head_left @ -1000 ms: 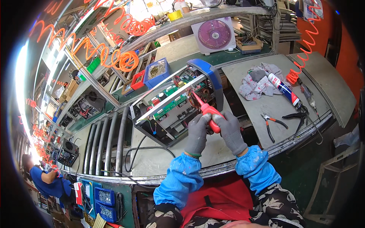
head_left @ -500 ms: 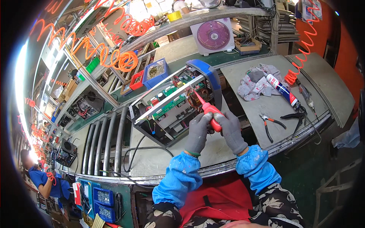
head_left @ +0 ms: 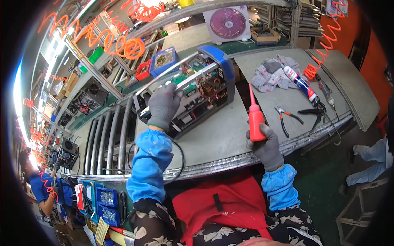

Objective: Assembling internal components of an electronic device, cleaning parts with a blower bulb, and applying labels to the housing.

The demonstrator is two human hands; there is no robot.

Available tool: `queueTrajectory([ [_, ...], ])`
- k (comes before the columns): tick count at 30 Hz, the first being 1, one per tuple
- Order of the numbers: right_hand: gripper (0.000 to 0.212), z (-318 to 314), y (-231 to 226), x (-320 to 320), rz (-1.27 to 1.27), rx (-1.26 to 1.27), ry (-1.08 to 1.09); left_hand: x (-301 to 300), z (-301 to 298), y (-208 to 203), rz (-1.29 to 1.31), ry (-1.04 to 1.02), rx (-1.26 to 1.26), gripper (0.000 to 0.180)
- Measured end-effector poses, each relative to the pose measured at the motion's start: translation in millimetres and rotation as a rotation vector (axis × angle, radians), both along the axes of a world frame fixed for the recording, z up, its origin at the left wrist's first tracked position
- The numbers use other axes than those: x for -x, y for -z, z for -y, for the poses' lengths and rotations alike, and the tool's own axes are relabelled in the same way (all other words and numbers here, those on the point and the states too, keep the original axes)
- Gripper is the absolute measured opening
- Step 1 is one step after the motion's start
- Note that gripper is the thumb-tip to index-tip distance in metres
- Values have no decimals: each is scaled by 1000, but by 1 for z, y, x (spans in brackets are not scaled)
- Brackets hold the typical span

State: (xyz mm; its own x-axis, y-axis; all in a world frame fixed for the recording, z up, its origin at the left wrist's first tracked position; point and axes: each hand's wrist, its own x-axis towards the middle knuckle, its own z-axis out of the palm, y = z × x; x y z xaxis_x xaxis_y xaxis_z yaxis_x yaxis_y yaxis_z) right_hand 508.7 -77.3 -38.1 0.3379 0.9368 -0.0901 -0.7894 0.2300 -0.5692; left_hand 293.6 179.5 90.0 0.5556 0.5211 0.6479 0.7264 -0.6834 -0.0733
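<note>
My right hand (head_left: 267,149), in a grey glove, is closed round the base of a red squeeze bottle (head_left: 256,125). The bottle stands nearly upright in it, its long thin nozzle pointing away from me. My left hand (head_left: 164,104), gloved too, is at the left end of an opened electrical machine (head_left: 205,88) with a blue end panel. Its fingers curl over the machine's metal frame bar, and the fingertips are partly hidden. Green circuit boards and wiring show inside the housing.
Right of the machine lie a crumpled rag (head_left: 269,76), a sealant tube (head_left: 301,86), pliers (head_left: 283,119) and an air tool (head_left: 327,92) on a coiled orange hose. Metal rollers (head_left: 106,141) are at left. A blue parts bin (head_left: 164,61) and a fan (head_left: 227,24) stand beyond.
My left hand has let go of the squeeze bottle and moved left onto the machine. My right hand has drawn the bottle right, out of the machine. Someone's legs now show at right.
</note>
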Motion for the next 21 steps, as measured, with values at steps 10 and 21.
queueTrajectory([
  [10,55,80,-49,-19,489,58,52,41,74,-17,-16,277,-8,26],
  [21,36,52,-82,4,1591,10,741,50,4,-39,-40,278,7,29],
])
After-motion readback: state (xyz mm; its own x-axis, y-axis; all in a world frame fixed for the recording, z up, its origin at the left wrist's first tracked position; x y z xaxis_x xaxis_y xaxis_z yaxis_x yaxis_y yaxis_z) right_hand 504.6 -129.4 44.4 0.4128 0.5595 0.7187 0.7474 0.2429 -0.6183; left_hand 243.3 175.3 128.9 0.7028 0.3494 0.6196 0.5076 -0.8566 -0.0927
